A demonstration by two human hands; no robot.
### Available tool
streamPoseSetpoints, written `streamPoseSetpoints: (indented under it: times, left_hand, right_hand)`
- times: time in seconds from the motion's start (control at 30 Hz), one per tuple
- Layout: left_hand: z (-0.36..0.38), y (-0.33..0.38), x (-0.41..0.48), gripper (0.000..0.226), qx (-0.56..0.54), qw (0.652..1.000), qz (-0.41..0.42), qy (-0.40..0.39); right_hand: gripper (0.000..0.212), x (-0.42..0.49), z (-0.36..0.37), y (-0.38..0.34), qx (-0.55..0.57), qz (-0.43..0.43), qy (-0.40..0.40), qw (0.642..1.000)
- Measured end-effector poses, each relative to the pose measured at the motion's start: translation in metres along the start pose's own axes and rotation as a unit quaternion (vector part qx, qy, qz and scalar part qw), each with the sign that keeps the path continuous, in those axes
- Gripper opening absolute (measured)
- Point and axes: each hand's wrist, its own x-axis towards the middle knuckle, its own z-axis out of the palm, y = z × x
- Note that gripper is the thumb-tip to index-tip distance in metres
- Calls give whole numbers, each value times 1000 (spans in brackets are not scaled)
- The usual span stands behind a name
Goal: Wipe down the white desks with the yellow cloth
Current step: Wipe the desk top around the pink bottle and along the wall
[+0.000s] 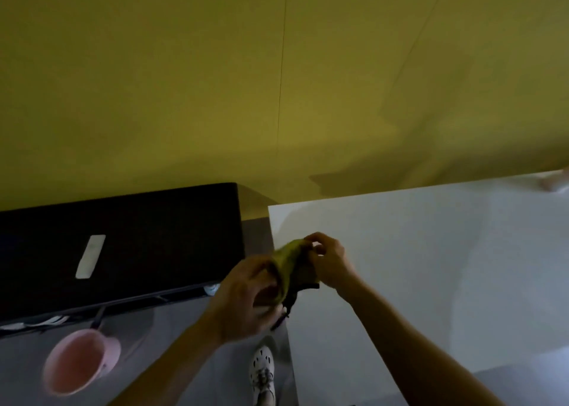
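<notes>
A: Item one, yellow cloth (288, 267): where is it sitting?
B: Hanging bunched between both hands, over the left edge of the white desk (431, 267); whether it is touching, I cannot tell.
A: Fingers?
B: Left hand (246, 301) is curling round the lower bunch; right hand (331, 262) is pinching the top edge, probably folding a wiping pad.
A: Other stock?
B: Pink bucket (80, 362), standing on the floor.

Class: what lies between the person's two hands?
The bunched yellow cloth, gripped by the left hand and the right hand; the head view shows it.
</notes>
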Motion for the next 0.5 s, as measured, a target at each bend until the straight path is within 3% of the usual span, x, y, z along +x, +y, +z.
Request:
streamPoseSetpoints:
  times: [0.07, 0.13, 0.2, 0.27, 0.3, 0.37, 0.43, 0.5]
  left_hand:
    - [5, 1, -3, 13, -78, 997, -15, -20]
    - [6, -11, 4, 15, -178, 980, -86, 36]
    - [7, -21, 20, 61, -158, 981, -109, 34]
    - [13, -25, 36, 100, -117, 987, -103, -36]
    - [15, -25, 44, 101, -119, 983, -121, -76]
    - [24, -33, 54, 82, -142, 966, -183, -119]
    - [36, -44, 55, 70, -175, 947, -256, -84]
    - [51, -65, 50, 62, -191, 905, -381, 11]
  right_hand:
    - [37, 4, -5, -7, -14, -31, -29, 999]
    - [50, 6, -9, -7, -88, -65, -74, 991]
    - [56, 7, -12, -7, -114, -78, -104, 985]
    - [56, 12, -14, -10, -110, -89, -112, 984]
    - [57, 15, -15, -12, -103, -95, -110, 984]
    - [53, 26, -9, -10, -64, -98, -91, 989]
    - [36, 38, 6, 6, -11, -94, -37, 995]
    - [26, 53, 21, 36, -36, -92, 28, 995]
